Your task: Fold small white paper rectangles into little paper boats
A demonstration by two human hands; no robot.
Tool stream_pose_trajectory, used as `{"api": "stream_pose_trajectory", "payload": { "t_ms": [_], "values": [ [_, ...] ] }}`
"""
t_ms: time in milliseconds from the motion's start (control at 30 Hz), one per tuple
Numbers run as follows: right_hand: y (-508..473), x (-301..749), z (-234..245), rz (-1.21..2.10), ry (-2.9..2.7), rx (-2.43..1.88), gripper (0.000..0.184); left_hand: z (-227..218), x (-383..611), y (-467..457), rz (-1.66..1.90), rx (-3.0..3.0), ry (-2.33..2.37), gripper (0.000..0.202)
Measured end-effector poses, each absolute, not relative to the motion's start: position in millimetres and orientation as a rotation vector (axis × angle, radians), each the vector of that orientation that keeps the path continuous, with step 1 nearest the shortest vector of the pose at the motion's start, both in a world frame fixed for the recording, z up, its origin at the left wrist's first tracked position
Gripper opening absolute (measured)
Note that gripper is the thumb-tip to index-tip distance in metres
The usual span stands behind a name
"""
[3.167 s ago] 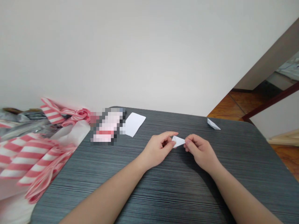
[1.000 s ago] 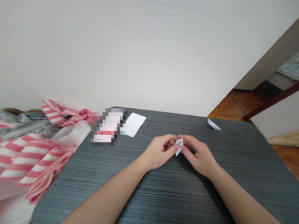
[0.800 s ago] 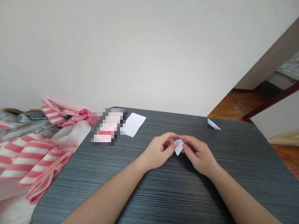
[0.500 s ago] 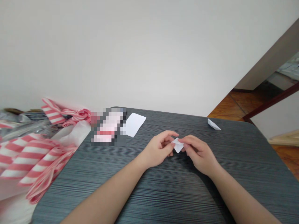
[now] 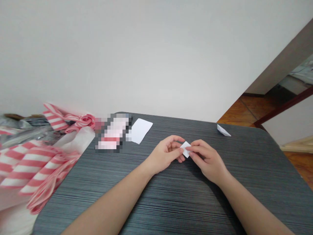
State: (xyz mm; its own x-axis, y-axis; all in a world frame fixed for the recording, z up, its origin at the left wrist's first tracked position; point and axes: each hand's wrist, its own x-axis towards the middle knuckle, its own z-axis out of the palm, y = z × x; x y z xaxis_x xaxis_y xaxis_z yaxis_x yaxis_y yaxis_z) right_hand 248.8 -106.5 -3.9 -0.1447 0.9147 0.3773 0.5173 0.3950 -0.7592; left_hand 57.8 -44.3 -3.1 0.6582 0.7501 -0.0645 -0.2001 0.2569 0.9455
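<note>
Pinching one small folded paper (image 5: 186, 146) with left grip (image 5: 165, 155) and right grip (image 5: 207, 161), over one dark tabletop (image 5: 171, 202). Near the back: flat white paper (image 5: 141, 131), can't tell how many sheets, and one pointy folded paper (image 5: 223, 131).

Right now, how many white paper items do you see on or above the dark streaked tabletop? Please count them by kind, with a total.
Folded white paper: 2 (a small paper diamond between the left hand and right hand; a pointed paper piece at the far right of the tabletop)
Flat white rectangular paper: 1 (sheet or stack, cannot tell)
Total: 3
</note>
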Motion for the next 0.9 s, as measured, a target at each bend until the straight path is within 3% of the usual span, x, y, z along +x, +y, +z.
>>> {"api": "stream_pose_trajectory", "payload": {
  "t_ms": [333, 500, 633, 900],
  "values": [
    [-107.7, 244.8, -13.7, 0.753, -1.675, -1.255, 0.016, -1.1, 59.9, -47.0, 0.641, 1.258, 0.658, 0.021],
    [-108.1, 241.9, -16.4, 0.941, -1.553, -1.271, 0.029, -0.6, 59.8, -49.3, 0.656, 1.284, 0.662, 0.014],
    [-106.6, 242.7, -8.7, 0.819, -1.736, -1.370, 0.005, -1.7, 59.5, -49.4, 0.681, 1.300, 0.648, 0.010],
    [-106.3, 244.4, -3.9, 0.702, -1.740, -1.381, 0.015, -5.3, 60.6, -46.8, 0.658, 1.332, 0.703, 0.020]
  ]
}}
